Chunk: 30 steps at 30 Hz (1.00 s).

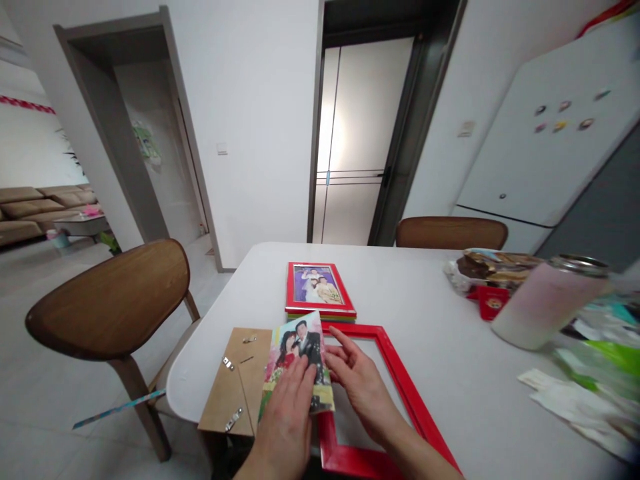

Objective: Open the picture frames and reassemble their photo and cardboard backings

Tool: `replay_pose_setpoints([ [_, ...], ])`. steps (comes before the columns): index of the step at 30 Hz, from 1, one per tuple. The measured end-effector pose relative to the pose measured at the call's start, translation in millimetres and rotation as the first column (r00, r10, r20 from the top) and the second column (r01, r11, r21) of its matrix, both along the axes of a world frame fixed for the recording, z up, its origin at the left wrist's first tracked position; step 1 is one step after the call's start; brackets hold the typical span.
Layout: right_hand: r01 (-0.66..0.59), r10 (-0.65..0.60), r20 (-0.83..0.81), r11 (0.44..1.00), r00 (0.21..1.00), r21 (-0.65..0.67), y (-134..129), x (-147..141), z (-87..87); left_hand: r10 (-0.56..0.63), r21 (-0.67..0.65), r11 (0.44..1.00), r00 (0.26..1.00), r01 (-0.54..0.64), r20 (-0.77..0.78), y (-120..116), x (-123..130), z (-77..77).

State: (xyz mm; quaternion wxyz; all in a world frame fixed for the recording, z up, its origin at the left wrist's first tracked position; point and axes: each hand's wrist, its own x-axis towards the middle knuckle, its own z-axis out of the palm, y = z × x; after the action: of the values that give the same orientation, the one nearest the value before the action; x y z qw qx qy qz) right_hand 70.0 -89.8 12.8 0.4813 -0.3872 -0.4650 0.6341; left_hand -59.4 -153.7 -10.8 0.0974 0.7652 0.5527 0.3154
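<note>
A photo of a couple (pixel 299 337) lies over the right part of a brown backing board (pixel 237 373) with metal clips. My left hand (pixel 290 407) rests on the photo's lower part, its fingers stretched out flat. At the photo's right edge is my right hand (pixel 360 380), with its fingers partly bent and apart over an empty red frame (pixel 407 380). Whether its fingertips touch the photo is hard to tell. Beyond the photo, a stack topped by a red framed picture (pixel 320 289) sits on the white table (pixel 395 280).
On the table's right side stand a pink and white tumbler (pixel 547 303), a red packet (pixel 493 303), a bag of food (pixel 493 265), white tissues (pixel 575 407) and plastic packaging (pixel 607 363). Wooden chairs (pixel 113 297) are at the left and the far side.
</note>
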Motion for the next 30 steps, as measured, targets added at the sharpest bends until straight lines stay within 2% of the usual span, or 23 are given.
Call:
replay_pose_setpoints([
  [2,0.023,-0.027,-0.071,0.998,0.997,-0.063,-6,-6,7.4,0.044,0.094,0.993,0.965,-0.071,0.259,2,-4,10.3],
  [3,0.023,-0.033,-0.080,0.993,0.996,-0.115,-10,-8,8.2,0.072,0.096,0.988,0.909,-0.121,0.410,2,-4,17.0],
  [4,0.013,-0.029,-0.091,0.984,0.995,-0.177,-13,-9,7.1,0.105,0.059,0.984,0.821,-0.166,0.560,2,-2,23.8],
  [6,-0.035,-0.010,-0.159,0.960,0.987,-0.278,-17,-10,2.1,0.162,-0.072,0.982,0.569,-0.177,0.806,0,10,34.3],
  [8,-0.053,-0.021,-0.250,0.957,0.968,-0.285,-16,-4,-2.1,0.190,-0.178,0.982,0.318,-0.067,0.929,-3,25,37.8],
  [9,-0.030,-0.043,-0.274,0.966,0.961,-0.256,-14,2,-2.6,0.194,-0.200,0.980,0.236,-0.002,0.952,-4,32,36.6],
  [10,0.003,-0.069,-0.283,0.974,0.957,-0.225,-11,10,-2.1,0.191,-0.205,0.977,0.195,0.056,0.962,-5,36,33.7],
  [11,0.040,-0.095,-0.269,0.978,0.959,-0.203,-8,21,-0.8,0.181,-0.202,0.975,0.194,0.095,0.964,-5,38,29.5],
  [12,0.070,-0.115,-0.230,0.978,0.966,-0.196,-3,33,0.7,0.171,-0.201,0.973,0.230,0.116,0.958,-6,37,24.4],
  [13,0.085,-0.122,-0.177,0.976,0.977,-0.202,1,45,1.9,0.166,-0.207,0.971,0.297,0.115,0.941,-7,34,19.0],
  [15,0.098,-0.107,-0.027,0.970,0.994,-0.221,9,68,1.6,0.176,-0.242,0.968,0.493,0.072,0.852,-9,25,8.5],
  [17,0.111,-0.084,0.132,0.971,0.988,-0.211,15,85,-3.6,0.155,-0.243,0.970,0.710,0.023,0.687,-11,17,0.1],
  [19,0.113,-0.065,0.258,0.978,0.964,-0.174,20,95,-12.3,0.025,-0.190,0.979,0.879,0.076,0.477,-12,16,-5.9],
  [20,0.113,-0.060,0.313,0.982,0.948,-0.151,22,96,-17.2,-0.070,-0.171,0.975,0.928,0.141,0.365,-12,17,-8.3],
  [23,0.099,-0.055,0.439,0.992,0.897,-0.080,29,96,-28.8,-0.270,-0.220,0.934,0.959,0.282,0.082,-10,25,-14.6],
  [26,0.067,-0.088,0.573,0.996,0.815,0.057,34,91,-31.4,-0.299,-0.286,0.920,0.951,0.268,-0.072,-6,29,-18.7],
  [28,0.010,-0.157,0.711,0.978,0.685,0.207,35,87,-28.6,-0.291,-0.287,0.925,0.950,0.250,-0.109,-5,28,-19.3],
  [30,-0.082,-0.249,0.841,0.942,0.481,0.326,34,84,-24.9,-0.288,-0.292,0.925,0.950,0.243,-0.119,-6,25,-18.4],
])
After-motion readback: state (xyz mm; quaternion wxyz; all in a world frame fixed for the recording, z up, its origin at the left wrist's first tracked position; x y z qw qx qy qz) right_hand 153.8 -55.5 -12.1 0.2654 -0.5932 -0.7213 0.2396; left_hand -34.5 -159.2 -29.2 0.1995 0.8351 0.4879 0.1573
